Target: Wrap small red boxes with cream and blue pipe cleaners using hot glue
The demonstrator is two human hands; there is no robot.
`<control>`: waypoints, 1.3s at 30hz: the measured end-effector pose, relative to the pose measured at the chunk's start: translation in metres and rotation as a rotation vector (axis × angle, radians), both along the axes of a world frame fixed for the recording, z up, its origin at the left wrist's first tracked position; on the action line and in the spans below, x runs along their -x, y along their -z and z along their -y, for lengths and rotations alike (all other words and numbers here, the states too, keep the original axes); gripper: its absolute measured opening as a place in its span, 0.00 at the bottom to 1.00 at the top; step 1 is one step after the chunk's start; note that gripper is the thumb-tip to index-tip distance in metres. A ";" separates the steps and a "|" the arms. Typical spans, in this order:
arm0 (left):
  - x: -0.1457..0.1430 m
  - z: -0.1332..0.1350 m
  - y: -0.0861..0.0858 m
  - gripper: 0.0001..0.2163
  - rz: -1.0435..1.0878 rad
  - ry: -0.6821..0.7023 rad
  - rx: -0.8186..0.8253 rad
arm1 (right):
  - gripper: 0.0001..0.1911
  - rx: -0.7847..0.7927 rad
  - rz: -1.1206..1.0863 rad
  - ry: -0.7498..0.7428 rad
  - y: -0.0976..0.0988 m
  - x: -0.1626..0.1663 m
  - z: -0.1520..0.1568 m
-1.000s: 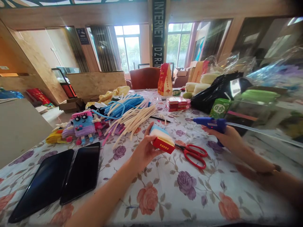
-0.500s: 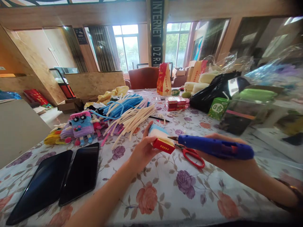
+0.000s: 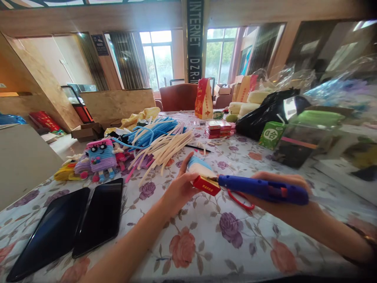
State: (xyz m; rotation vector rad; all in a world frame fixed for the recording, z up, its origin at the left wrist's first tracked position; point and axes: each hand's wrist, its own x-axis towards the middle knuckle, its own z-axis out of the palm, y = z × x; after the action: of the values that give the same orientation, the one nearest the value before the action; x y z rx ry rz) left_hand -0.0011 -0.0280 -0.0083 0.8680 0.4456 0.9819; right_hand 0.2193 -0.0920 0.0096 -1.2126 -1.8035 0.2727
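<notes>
Near the middle of the table, my left hand [image 3: 183, 188] is closed round a small red box [image 3: 206, 186]. A light blue and white covering [image 3: 198, 164] lies along the box's far side. From the right, my right hand [image 3: 273, 208] grips a blue glue gun [image 3: 262, 189]. The gun's nozzle points left and meets the upper edge of the box; whether glue is coming out cannot be made out. Red-handled scissors [image 3: 241, 200] lie on the tablecloth beneath the gun, partly hidden by it and by my right hand.
Blue and cream fuzzy stems [image 3: 165, 141] lie in a heap beyond my left hand, beside a crocheted-looking doll [image 3: 101, 159]. Two dark tablets [image 3: 100, 216] rest at the left. Small red boxes [image 3: 218, 129], a green carton [image 3: 271, 135] and a lidded tub [image 3: 300, 141] stand farther back.
The glue gun has moved left and slightly down, bringing its nozzle onto the box. The box has shifted slightly right and down in my left hand.
</notes>
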 end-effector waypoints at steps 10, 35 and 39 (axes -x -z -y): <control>0.000 0.000 0.003 0.31 -0.046 0.034 -0.018 | 0.06 -0.063 0.066 0.014 0.001 -0.002 0.000; -0.003 0.002 0.000 0.33 -0.028 0.089 0.001 | 0.05 -0.125 0.073 0.007 0.002 -0.004 -0.001; -0.002 0.002 0.000 0.33 -0.028 0.082 -0.007 | 0.06 -0.115 0.060 0.016 -0.001 -0.002 0.000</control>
State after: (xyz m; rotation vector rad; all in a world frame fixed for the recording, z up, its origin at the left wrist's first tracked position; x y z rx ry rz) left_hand 0.0008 -0.0304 -0.0088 0.9005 0.4270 0.8971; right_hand 0.2215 -0.0918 0.0105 -1.1645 -1.8341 0.1236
